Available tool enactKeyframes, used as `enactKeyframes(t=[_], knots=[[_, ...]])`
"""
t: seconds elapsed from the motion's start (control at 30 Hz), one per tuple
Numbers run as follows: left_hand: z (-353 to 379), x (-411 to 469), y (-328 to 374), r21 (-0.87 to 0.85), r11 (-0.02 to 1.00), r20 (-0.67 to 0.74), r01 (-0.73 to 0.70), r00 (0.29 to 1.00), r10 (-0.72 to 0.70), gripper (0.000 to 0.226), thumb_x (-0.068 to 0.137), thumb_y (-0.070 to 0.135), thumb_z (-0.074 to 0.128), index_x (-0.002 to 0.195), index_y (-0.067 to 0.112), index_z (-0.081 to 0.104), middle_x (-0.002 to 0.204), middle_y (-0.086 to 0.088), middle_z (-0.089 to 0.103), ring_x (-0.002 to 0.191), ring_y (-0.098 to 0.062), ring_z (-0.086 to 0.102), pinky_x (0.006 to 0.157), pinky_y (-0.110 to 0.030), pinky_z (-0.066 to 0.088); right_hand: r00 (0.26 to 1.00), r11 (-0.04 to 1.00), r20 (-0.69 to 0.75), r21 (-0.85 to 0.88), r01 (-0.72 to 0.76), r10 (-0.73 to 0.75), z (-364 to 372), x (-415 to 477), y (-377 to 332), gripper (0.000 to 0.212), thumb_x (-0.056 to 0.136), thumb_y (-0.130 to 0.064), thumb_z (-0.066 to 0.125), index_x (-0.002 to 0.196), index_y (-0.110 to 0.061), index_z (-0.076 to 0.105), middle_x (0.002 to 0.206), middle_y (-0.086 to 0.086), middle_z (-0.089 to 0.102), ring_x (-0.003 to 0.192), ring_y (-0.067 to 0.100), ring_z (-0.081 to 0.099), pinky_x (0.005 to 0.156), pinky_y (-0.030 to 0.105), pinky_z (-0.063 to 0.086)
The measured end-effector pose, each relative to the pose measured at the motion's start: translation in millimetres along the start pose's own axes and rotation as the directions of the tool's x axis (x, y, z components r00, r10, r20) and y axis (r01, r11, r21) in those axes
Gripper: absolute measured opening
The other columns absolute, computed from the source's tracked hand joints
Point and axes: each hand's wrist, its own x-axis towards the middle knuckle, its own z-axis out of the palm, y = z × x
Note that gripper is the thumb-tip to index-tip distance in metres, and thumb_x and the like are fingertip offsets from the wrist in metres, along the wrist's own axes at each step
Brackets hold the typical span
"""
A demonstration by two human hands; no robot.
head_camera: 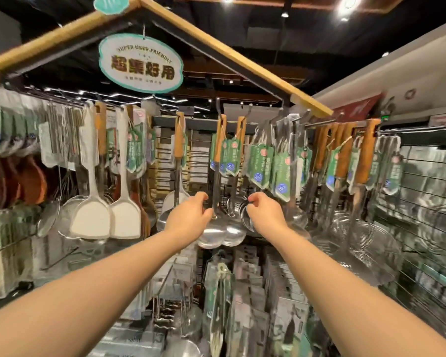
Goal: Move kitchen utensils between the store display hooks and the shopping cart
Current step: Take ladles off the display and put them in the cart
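Observation:
Two steel ladles with wooden handles (pixel 220 136) and green tags hang side by side from display hooks (pixel 219 106) at the centre of the rack. Their shiny bowls (pixel 216 235) sit low, between my hands. My left hand (pixel 191 219) curls around the thin steel stem of the left ladle just above its bowl. My right hand (pixel 264 212) pinches the rim of another steel bowl (pixel 245 219) to the right of them. Which handle that bowl belongs to is hidden behind the tags. No shopping cart is in view.
White spatulas (pixel 93 215) and whisks hang to the left. More tagged steel utensils (pixel 281 166) and wire skimmers (pixel 366 243) hang to the right on a grid wall. Packaged tongs (pixel 220 300) and boxes fill the shelves below. An oval sign (pixel 141 64) hangs overhead under a wooden roof frame.

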Motion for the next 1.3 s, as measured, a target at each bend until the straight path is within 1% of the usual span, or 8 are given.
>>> enactKeyframes(t=[0.33,0.43,0.53,0.83,0.97,1.07,1.17,1.3], knots=[[28.1,62.1,-30.7,-0.163,0.986,0.072,0.041,0.997,-0.030,0.060,0.095,0.030,0.048,0.148,0.022,0.020,0.141,-0.010,0.046,0.120,-0.027,0.051,0.094,-0.035,0.043,0.986,0.987,0.155,0.132,-0.091,0.070,46.9,70.6,-33.0,0.049,0.094,-0.018,0.049,0.141,-0.015,0.036,0.107,0.007,0.056,0.065,0.013,0.047,0.060,0.025,0.037],[38.2,77.8,-28.5,-0.224,0.973,0.133,0.063,0.991,-0.033,0.063,0.096,0.031,0.046,0.150,0.024,0.013,0.143,-0.011,0.043,0.114,-0.028,0.055,0.088,-0.035,0.046,0.984,0.977,0.178,0.202,-0.064,0.028,53.2,83.5,-45.7,0.054,0.096,-0.017,0.048,0.146,-0.014,0.028,0.137,0.010,0.048,0.106,0.025,0.055,0.085,0.031,0.042],[43.2,86.7,-28.5,-0.263,0.963,0.180,0.063,0.984,-0.016,0.064,0.097,0.028,0.044,0.150,0.025,0.009,0.146,-0.009,0.040,0.114,-0.027,0.055,0.082,-0.031,0.046,0.978,0.957,0.208,0.278,-0.086,0.027,54.9,84.9,-52.6,0.054,0.098,-0.012,0.045,0.147,-0.009,0.022,0.139,0.010,0.047,0.115,0.024,0.052,0.084,0.027,0.043],[38.5,89.2,-47.0,-0.307,0.951,0.163,0.049,0.987,0.002,0.051,0.098,0.015,0.042,0.146,0.017,0.027,0.140,-0.007,0.047,0.120,-0.024,0.051,0.089,-0.029,0.042,0.958,0.898,0.278,0.399,-0.186,0.074,71.9,92.8,-54.2,0.036,0.099,-0.017,0.044,0.134,-0.023,0.041,0.114,0.002,0.051,0.100,0.018,0.045,0.089,0.036,0.038],[35.6,91.3,-51.2,-0.298,0.951,0.189,0.076,0.982,-0.019,0.045,0.098,0.018,0.043,0.142,0.015,0.035,0.136,-0.008,0.051,0.121,-0.025,0.051,0.093,-0.030,0.040,0.962,0.888,0.272,0.432,-0.159,0.040,78.7,92.7,-63.6,0.031,0.101,-0.025,0.042,0.131,-0.015,0.046,0.110,0.002,0.051,0.098,0.018,0.051,0.086,0.033,0.037],[34.7,85.7,-53.0,-0.369,0.923,0.192,0.106,0.981,-0.037,0.033,0.098,0.018,0.044,0.131,0.014,0.047,0.109,-0.007,0.064,0.097,-0.020,0.060,0.076,-0.027,0.043,0.985,0.904,0.174,0.419,-0.084,0.011,82.2,89.8,-66.2,0.032,0.100,-0.025,0.044,0.126,-0.007,0.052,0.104,0.003,0.056,0.093,0.016,0.053,0.075,0.022,0.039],[32.8,79.3,-53.9,-0.411,0.906,0.222,0.103,0.975,-0.010,0.015,0.097,0.015,0.044,0.099,0.016,0.059,0.080,0.001,0.063,0.071,-0.012,0.058,0.061,-0.022,0.042,0.987,0.883,0.160,0.466,-0.057,-0.021,81.5,82.5,-65.9,0.022,0.101,-0.021,0.043,0.112,-0.009,0.057,0.093,0.002,0.059,0.071,0.009,0.053,0.042,0.008,0.037],[29.2,68.0,-48.9,-0.437,0.893,0.257,0.108,0.966,0.009,0.022,0.095,0.014,0.046,0.077,0.019,0.057,0.079,-0.002,0.066,0.080,-0.021,0.063,0.079,-0.033,0.047,0.990,0.857,0.138,0.514,-0.050,-0.025,77.0,73.6,-61.6,0.020,0.100,-0.019,0.045,0.106,-0.010,0.061,0.086,0.002,0.063,0.067,0.006,0.058,0.049,0.011,0.043]])
